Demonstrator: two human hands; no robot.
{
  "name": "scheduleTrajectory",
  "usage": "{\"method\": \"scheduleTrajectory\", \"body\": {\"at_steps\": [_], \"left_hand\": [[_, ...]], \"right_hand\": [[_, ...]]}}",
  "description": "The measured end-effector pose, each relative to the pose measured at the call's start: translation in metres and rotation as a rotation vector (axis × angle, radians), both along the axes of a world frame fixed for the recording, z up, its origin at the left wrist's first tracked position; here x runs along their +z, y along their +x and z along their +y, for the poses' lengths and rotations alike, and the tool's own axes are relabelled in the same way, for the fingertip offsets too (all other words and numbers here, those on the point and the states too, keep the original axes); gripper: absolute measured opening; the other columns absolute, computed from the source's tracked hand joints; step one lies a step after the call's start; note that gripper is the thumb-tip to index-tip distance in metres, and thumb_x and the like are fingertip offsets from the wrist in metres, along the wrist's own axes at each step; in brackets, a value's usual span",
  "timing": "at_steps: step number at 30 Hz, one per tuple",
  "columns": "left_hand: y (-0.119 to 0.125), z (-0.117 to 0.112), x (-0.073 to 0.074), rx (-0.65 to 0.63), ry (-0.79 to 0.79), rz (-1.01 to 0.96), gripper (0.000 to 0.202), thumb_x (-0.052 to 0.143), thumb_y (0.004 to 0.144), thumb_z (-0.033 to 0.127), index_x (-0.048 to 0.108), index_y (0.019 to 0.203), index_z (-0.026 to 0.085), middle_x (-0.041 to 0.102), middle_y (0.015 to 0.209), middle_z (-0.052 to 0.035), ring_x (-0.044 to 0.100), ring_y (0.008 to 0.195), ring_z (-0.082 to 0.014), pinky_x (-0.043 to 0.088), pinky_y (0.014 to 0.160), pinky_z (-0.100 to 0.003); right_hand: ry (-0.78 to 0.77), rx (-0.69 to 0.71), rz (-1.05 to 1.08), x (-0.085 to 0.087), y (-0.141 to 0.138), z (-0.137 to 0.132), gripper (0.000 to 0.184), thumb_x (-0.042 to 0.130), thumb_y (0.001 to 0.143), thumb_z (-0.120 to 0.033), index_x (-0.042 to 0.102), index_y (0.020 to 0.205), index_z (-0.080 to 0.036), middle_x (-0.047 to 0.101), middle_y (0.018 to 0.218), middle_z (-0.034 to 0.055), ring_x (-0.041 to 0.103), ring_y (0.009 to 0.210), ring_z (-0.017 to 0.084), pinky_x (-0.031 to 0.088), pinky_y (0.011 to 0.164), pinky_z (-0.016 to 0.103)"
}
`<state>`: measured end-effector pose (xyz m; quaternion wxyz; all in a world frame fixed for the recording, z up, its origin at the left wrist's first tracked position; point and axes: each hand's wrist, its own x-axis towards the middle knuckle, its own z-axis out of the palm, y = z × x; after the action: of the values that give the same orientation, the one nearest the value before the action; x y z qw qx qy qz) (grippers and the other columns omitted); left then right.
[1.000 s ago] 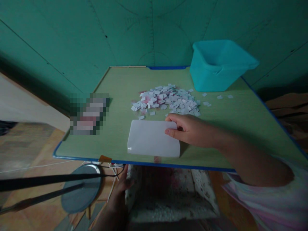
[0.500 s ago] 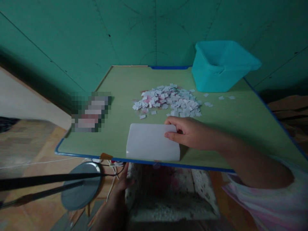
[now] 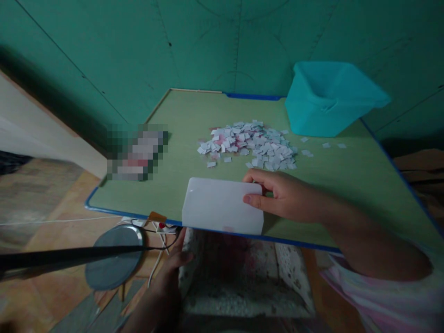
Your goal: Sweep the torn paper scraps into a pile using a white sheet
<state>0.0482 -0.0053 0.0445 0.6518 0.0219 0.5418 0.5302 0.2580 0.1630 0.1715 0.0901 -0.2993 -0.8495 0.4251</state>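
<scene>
My right hand (image 3: 277, 194) grips the right end of a white rectangular plastic piece (image 3: 222, 203), thumb on its near face and fingers behind. The piece leans at the table's front edge. Beyond it lies a spread heap of small white paper pieces (image 3: 256, 143), some pinkish or greenish. Below the edge is a worn, speckled white foam box (image 3: 294, 268), stained pink inside. At the box's left wall is my left hand (image 3: 176, 263), thumb over the rim and the other fingers partly hidden along the outer side.
A turquoise bin (image 3: 322, 111) stands at the green table's (image 3: 347, 194) back right, with a few stray paper pieces near it. A blurred-out object (image 3: 142, 155) lies at the left. A round grey stool top (image 3: 118, 259), cables and a black strap (image 3: 69, 254) are lower left.
The view has shifted slightly, moving the table contents rightward. The white plastic piece now slants a little, its right end lower and over the table edge. Both hands keep their places on their things.
</scene>
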Motion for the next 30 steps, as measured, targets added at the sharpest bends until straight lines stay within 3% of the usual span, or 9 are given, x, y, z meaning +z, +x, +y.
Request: {"method": "scheduleTrajectory", "body": {"at_steps": [3, 6, 9, 11, 13, 16, 24, 27, 30], "left_hand": [[0.004, 0.000, 0.008, -0.017, 0.037, -0.058, 0.081, 0.058, 0.054, 0.015, 0.031, 0.130, 0.020, 0.070, 0.089, -0.0050, 0.060, 0.091, -0.0280, 0.048, 0.074, -0.039], [-0.005, 0.004, 0.000, -0.074, -0.005, -0.168, 0.100, 0.065, 0.049, 0.013, 0.016, 0.135, 0.023, 0.071, 0.083, -0.0026, 0.062, 0.085, -0.0276, 0.048, 0.071, -0.037], [-0.016, 0.007, -0.011, -0.114, -0.139, -0.262, 0.117, 0.074, 0.036, 0.007, 0.014, 0.135, 0.025, 0.072, 0.075, 0.0020, 0.063, 0.079, -0.0239, 0.048, 0.067, -0.029], [-0.016, 0.005, -0.010, -0.065, -0.159, -0.287, 0.108, 0.073, 0.040, 0.007, 0.023, 0.133, 0.027, 0.071, 0.070, 0.0051, 0.064, 0.076, -0.0194, 0.047, 0.064, -0.022], [-0.010, 0.002, -0.003, 0.004, -0.102, -0.261, 0.085, 0.066, 0.052, 0.011, 0.034, 0.129, 0.029, 0.072, 0.070, 0.0057, 0.063, 0.079, -0.0171, 0.047, 0.065, -0.020], [0.002, -0.004, 0.012, 0.017, -0.051, -0.215, 0.063, 0.052, 0.066, 0.014, 0.040, 0.124, 0.034, 0.072, 0.080, 0.0040, 0.062, 0.087, -0.0197, 0.048, 0.073, -0.028], [0.008, 0.000, 0.024, 0.019, -0.057, -0.098, 0.072, 0.052, 0.062, 0.014, 0.032, 0.130, 0.029, 0.069, 0.098, -0.0009, 0.060, 0.092, -0.0243, 0.047, 0.077, -0.037], [0.006, 0.001, 0.020, 0.017, -0.032, -0.069, 0.079, 0.057, 0.056, 0.013, 0.033, 0.129, 0.027, 0.072, 0.086, -0.0011, 0.062, 0.088, -0.0263, 0.048, 0.076, -0.038], [0.000, 0.000, 0.011, 0.023, -0.049, -0.035, 0.080, 0.059, 0.056, 0.012, 0.033, 0.130, 0.024, 0.072, 0.070, 0.0022, 0.065, 0.077, -0.0226, 0.049, 0.070, -0.032]], "right_hand": [[-0.031, -0.009, 0.010, 0.000, -0.001, -0.001, 0.017, 0.044, 0.079, -0.033, 0.048, 0.084, -0.017, 0.047, 0.070, -0.0010, 0.042, 0.060, 0.008, 0.030, 0.051, 0.019], [-0.063, -0.073, 0.024, -0.002, -0.001, 0.000, 0.017, 0.045, 0.078, -0.034, 0.047, 0.084, -0.018, 0.049, 0.071, -0.0007, 0.044, 0.060, 0.009, 0.032, 0.051, 0.020], [-0.088, -0.233, 0.136, -0.004, 0.000, 0.007, 0.019, 0.044, 0.078, -0.037, 0.044, 0.087, -0.019, 0.050, 0.074, 0.0001, 0.048, 0.064, 0.011, 0.035, 0.053, 0.021], [-0.040, -0.375, 0.229, -0.004, 0.002, 0.014, 0.020, 0.043, 0.079, -0.037, 0.042, 0.089, -0.020, 0.050, 0.076, 0.0009, 0.049, 0.067, 0.012, 0.036, 0.055, 0.022], [0.046, -0.512, 0.272, -0.003, 0.005, 0.022, 0.020, 0.043, 0.079, -0.037, 0.042, 0.090, -0.020, 0.050, 0.077, 0.0013, 0.049, 0.068, 0.012, 0.037, 0.056, 0.023], [0.110, -0.623, 0.275, -0.002, 0.008, 0.030, 0.021, 0.044, 0.078, -0.038, 0.043, 0.090, -0.021, 0.050, 0.076, 0.0015, 0.048, 0.068, 0.013, 0.038, 0.057, 0.025], [0.078, -0.563, 0.260, -0.015, 0.004, 0.031, 0.026, 0.046, 0.077, -0.039, 0.046, 0.095, -0.021, 0.051, 0.075, 0.0009, 0.048, 0.065, 0.012, 0.038, 0.055, 0.024], [-0.008, -0.490, 0.231, -0.015, 0.005, 0.030, 0.026, 0.046, 0.077, -0.040, 0.046, 0.094, -0.020, 0.051, 0.075, 0.0008, 0.049, 0.064, 0.012, 0.037, 0.053, 0.024], [-0.098, -0.446, 0.232, -0.008, 0.007, 0.028, 0.024, 0.046, 0.076, -0.040, 0.046, 0.090, -0.020, 0.051, 0.072, 0.0004, 0.048, 0.060, 0.011, 0.035, 0.049, 0.022]]}}
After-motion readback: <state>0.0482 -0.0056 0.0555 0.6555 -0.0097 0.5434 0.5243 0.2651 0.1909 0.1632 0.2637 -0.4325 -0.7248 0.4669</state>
